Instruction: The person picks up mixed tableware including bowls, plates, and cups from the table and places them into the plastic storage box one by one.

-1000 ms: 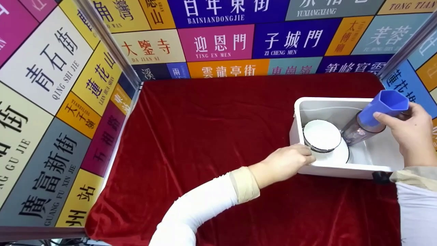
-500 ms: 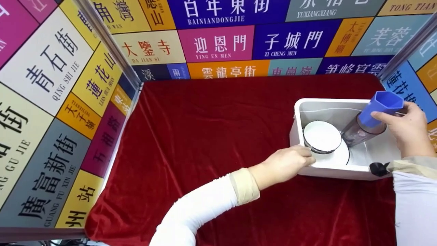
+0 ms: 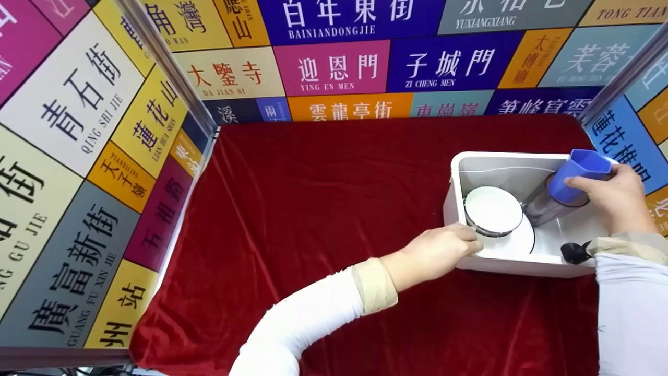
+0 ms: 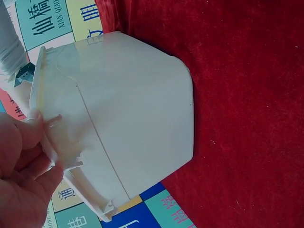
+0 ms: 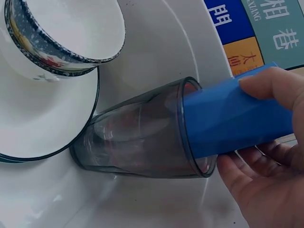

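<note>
A blue hexagonal cup (image 3: 579,175) is gripped in my right hand (image 3: 618,196), thumb on the near side. Its lower end sits inside the mouth of a clear grey tumbler (image 5: 137,133), which leans in the white bin (image 3: 532,263). Beside the tumbler, patterned-rim bowls (image 5: 61,42) rest on a white plate (image 5: 42,123) with a dark edge. My left hand (image 3: 436,250) grips the bin's rim at the near left corner; in the left wrist view its thumb and fingers pinch that rim (image 4: 38,114). The cup's lower end shows only faintly through the tumbler.
A dark red velvet cloth (image 3: 313,209) covers the table, with the bin at its right side. Panels printed with street names (image 3: 334,65) wall the back and both sides. A black object (image 3: 576,253) shows at the right cuff, over the bin's front rim.
My right hand has moved left and downward, and the blue cup has sunk deeper into the tumbler. The left hand keeps its grip on the bin's rim.
</note>
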The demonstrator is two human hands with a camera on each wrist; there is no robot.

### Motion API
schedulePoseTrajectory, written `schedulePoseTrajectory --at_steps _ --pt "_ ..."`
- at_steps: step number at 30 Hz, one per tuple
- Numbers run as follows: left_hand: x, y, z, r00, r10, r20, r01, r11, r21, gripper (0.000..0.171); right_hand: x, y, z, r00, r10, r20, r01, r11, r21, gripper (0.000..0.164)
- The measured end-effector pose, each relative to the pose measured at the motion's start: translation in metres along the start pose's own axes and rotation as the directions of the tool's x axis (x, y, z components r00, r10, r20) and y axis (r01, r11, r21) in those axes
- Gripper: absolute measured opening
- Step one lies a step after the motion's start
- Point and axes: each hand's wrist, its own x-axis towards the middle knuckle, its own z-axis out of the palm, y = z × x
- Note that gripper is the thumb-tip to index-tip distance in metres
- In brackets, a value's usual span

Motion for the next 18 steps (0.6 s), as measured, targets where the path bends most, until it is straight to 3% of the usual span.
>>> schedulePoseTrajectory --at_steps 10,18 --pt "-0.001 0.002 0.002 1.000 0.009 -0.018 -0.009 1.000 0.024 0.025 0.002 0.000 0.009 1.000 -0.007 0.007 0.007 1.000 0.006 0.100" --pt "-0.001 0.002 0.004 0.999 0.014 -0.032 -0.013 0.999 0.034 0.028 0.003 0.000 0.012 0.999 -0.023 0.039 0.026 0.996 -0.081 0.102"
